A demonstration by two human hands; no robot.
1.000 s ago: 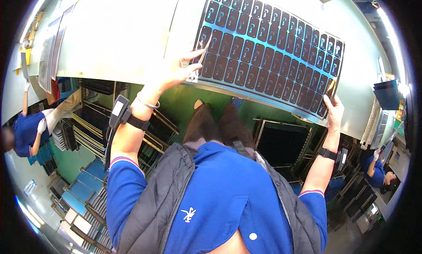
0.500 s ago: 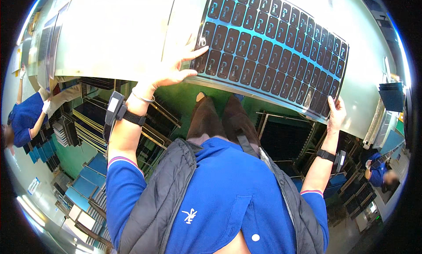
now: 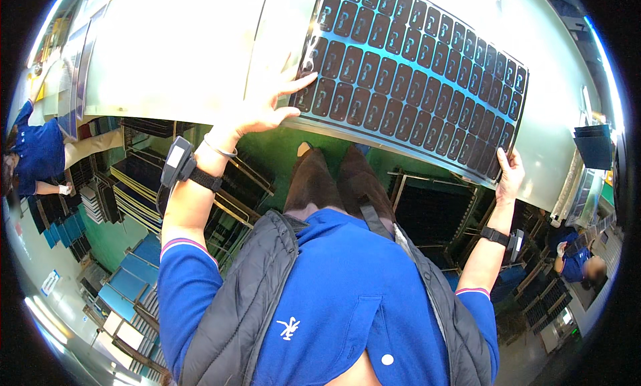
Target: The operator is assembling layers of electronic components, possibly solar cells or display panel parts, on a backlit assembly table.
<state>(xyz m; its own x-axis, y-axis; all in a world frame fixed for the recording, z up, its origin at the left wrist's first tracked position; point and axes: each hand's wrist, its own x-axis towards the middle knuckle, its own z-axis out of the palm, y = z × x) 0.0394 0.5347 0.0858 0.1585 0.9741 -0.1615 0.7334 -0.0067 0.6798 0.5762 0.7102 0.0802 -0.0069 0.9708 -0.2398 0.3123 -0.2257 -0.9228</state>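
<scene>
A dark rectangular sheet [image 3: 400, 82], printed with rows of rounded black shapes and crossed by a blue band, slants over the bright work table [image 3: 167, 52]. At its left edge my left hand [image 3: 264, 109] is spread, forefinger and thumb stretched out onto the margin; its other fingers are washed out by glare. My right hand [image 3: 511, 176] pinches the near right corner, thumb on top, with part of the fingers hidden. Black strapped devices sit on both of my wrists.
Below the table edge stand dark racks [image 3: 434, 202] and a rack with yellow-edged shelves [image 3: 137, 189]. Blue panels [image 3: 130, 279] are stacked at lower left. One co-worker [image 3: 40, 156] is at far left, another [image 3: 577, 262] at far right.
The sheet and both of my hands have barely shifted. At far left, the co-worker has turned, with one arm raised toward the table and the other lowered.
</scene>
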